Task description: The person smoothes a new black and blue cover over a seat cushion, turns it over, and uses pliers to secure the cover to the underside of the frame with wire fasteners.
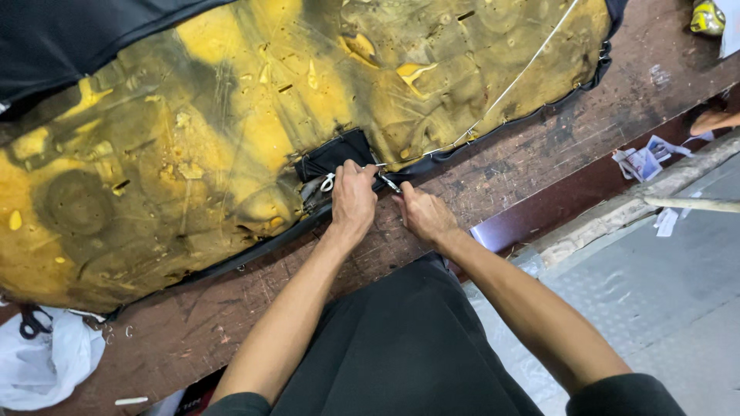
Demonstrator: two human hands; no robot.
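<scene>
A large yellow foam seat cushion [231, 131], stained dark, lies upside down on a worn wooden workbench [532, 154]. A black cover [54, 38] wraps its edges, and a black flap [335, 154] is folded onto the foam at the near edge. My left hand [353, 199] presses on that flap and pinches the cover edge by a small metal ring. My right hand [420, 212] sits just right of it, holding a small metal tool [389, 183] whose tip meets the cover edge. A thin white wire [516, 77] runs across the foam.
A white plastic bag [46, 358] lies at the bench's near left. Scraps of paper [644, 160] lie at the bench's right edge above a grey floor [671, 300]. Another person's foot [713, 121] shows at far right. A yellow object [705, 17] sits top right.
</scene>
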